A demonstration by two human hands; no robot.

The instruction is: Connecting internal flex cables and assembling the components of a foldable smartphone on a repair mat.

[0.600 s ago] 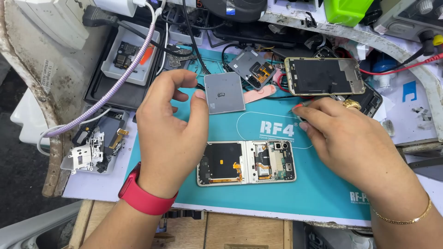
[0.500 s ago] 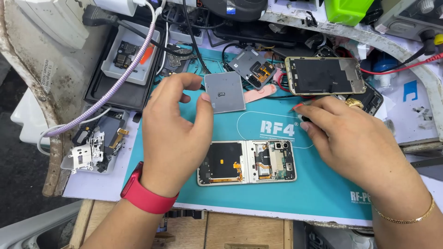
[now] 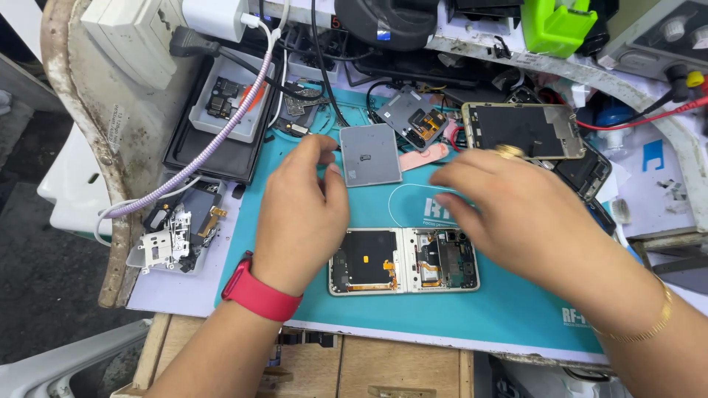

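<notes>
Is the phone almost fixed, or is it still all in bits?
Still in bits. Done: the folding phone lies open on the teal mat with its insides bare, and its grey cover lies off beside it. In hand: the left hand is at the cover's edge; the right hand hovers over the mat, blurred. Left: the phone is uncovered, and other opened phones wait behind.

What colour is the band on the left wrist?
Red wristband, clearest in the head view.
</notes>
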